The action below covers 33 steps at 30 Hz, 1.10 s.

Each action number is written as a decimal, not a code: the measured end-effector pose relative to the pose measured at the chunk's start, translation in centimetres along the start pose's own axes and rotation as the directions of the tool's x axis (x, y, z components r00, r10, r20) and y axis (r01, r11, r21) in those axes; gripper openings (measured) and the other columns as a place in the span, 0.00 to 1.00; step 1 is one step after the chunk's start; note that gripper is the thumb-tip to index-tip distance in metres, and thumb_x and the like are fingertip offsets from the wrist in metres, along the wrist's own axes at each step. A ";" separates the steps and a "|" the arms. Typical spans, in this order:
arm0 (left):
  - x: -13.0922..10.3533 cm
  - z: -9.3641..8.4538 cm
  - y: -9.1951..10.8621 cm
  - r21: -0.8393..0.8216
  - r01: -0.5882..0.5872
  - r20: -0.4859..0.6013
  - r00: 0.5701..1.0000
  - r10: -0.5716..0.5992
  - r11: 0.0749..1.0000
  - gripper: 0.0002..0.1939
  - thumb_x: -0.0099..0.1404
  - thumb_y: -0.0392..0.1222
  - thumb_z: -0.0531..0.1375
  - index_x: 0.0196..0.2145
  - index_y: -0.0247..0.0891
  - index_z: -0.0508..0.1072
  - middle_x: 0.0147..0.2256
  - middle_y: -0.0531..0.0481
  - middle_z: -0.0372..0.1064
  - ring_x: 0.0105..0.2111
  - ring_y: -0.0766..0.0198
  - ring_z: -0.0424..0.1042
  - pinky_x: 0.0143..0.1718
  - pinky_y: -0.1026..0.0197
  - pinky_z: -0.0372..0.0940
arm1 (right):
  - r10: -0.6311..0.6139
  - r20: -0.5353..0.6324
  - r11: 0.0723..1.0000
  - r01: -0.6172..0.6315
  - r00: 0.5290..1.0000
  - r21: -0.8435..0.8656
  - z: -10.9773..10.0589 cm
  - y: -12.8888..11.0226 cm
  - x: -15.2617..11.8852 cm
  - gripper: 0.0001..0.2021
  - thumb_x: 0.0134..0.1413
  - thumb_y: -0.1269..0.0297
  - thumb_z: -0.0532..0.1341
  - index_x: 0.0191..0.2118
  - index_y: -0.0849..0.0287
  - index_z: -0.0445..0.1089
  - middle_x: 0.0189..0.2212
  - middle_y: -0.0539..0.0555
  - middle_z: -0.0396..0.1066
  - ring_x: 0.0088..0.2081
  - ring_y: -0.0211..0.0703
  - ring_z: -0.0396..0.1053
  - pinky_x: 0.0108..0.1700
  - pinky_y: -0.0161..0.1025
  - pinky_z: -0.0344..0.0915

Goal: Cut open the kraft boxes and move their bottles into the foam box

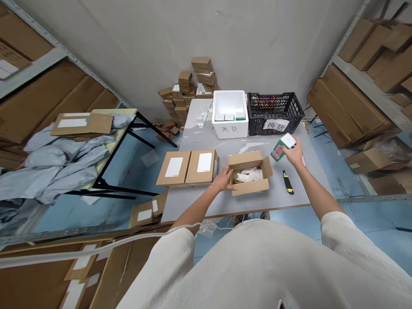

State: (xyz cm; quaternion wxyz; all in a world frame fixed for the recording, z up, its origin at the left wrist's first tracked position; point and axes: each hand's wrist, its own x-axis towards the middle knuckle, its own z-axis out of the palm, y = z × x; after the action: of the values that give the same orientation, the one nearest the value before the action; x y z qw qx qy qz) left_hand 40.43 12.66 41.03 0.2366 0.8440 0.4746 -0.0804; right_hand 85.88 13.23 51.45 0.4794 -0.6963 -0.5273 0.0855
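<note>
An open cardboard box [266, 183] stands on the grey table with its flaps spread and crumpled white paper [250, 175] inside. At its left side, my left hand [222, 180] rests against the box wall, fingers partly bent round the edge. Off to the right and above the table, my right hand [294, 152] holds a small green and white box [280, 148], tilted, with a pinkish picture on its side. Below that hand lies a black and yellow utility knife [288, 182]. Two closed cartons [189, 169] with white labels sit left of the open box.
Behind the open box stand a white foam bin [230, 128] holding small boxes and a black plastic crate [273, 124]. A side table [124, 112] with grey bags is at the left. Shelves of cartons [354, 107] flank the right; stacked boxes [202, 77] lean by the wall.
</note>
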 end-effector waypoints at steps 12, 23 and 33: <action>-0.3 -1.0 2.2 0.069 0.057 0.035 0.998 -0.060 0.996 0.66 0.57 0.70 0.76 0.81 0.44 0.51 0.82 0.29 0.24 0.66 0.29 0.72 0.65 0.41 0.67 | 0.254 0.251 0.962 -0.216 0.934 -0.169 2.7 8.8 -8.4 0.37 0.45 0.58 0.68 0.64 0.55 0.62 0.58 0.64 0.73 0.60 0.62 0.70 0.61 0.58 0.71; -3.3 -0.7 3.4 0.050 0.057 -0.095 0.994 -0.052 0.997 0.51 0.64 0.62 0.73 0.77 0.44 0.62 0.82 0.33 0.36 0.72 0.28 0.62 0.67 0.37 0.63 | -0.133 0.430 0.879 0.307 0.893 -0.366 1.6 4.3 -10.4 0.31 0.69 0.58 0.55 0.74 0.56 0.62 0.70 0.68 0.64 0.69 0.71 0.59 0.69 0.67 0.56; -5.8 0.8 4.3 0.044 -0.139 -0.109 0.984 0.144 0.989 0.32 0.66 0.58 0.73 0.64 0.46 0.77 0.77 0.37 0.55 0.76 0.33 0.53 0.72 0.34 0.57 | -0.126 0.812 0.839 0.498 0.570 -0.219 3.3 -0.4 -14.5 0.39 0.74 0.45 0.52 0.83 0.50 0.47 0.77 0.66 0.57 0.71 0.69 0.63 0.66 0.62 0.67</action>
State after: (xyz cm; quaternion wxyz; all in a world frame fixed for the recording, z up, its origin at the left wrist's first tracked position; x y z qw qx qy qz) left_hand 40.97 5.98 43.85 0.1993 0.8829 0.4244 -0.0246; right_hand 77.32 3.30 44.39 0.0506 -0.5700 -0.8025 0.1688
